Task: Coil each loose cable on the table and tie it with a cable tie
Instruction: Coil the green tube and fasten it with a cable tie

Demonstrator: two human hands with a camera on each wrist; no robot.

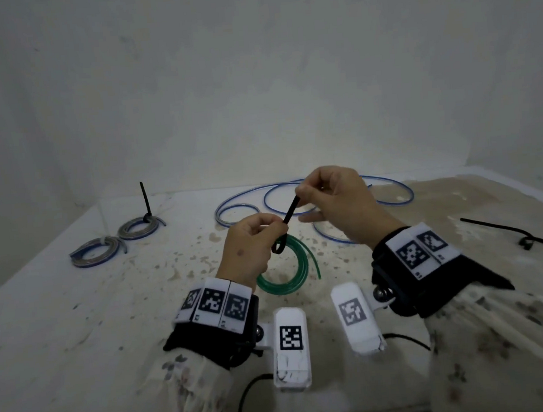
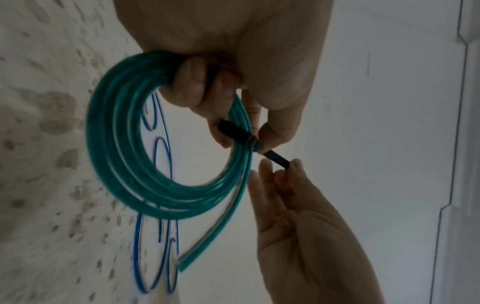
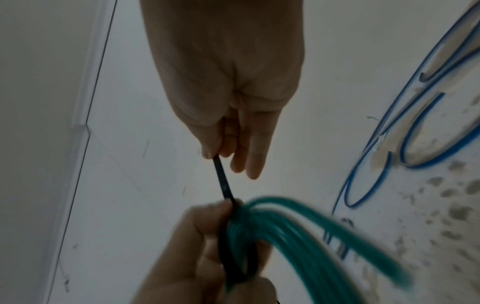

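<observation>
Tying step on green coil (image 1: 285, 269): left hand (image 1: 251, 249) is curled round the bundled turns and holds them above the table (image 1: 77, 318), fingers closed on the coil where the black tie (image 1: 291, 209) loops round it. Right hand (image 1: 334, 201) pinches the tie's tail between thumb and forefinger, other fingers loose and extended; the tail runs taut up from the loop. Loop looks slack in the right wrist view, so my read is the tie is threaded but not cinched. Next move likely calls for a steady pull along the tail's line while the left hand braces the head and keeps the turns from splaying. 2 coils (image 1: 117, 244) sit tied at far left, so about 2 done, 1 in hand. Blue cable (image 1: 312, 202) lies loose beyond the hands, still to coil. Spare tie (image 1: 492, 227) lies at right near the table edge. Open room is up and right of the hands; the wall is well behind, near edge close to the wrists.
</observation>
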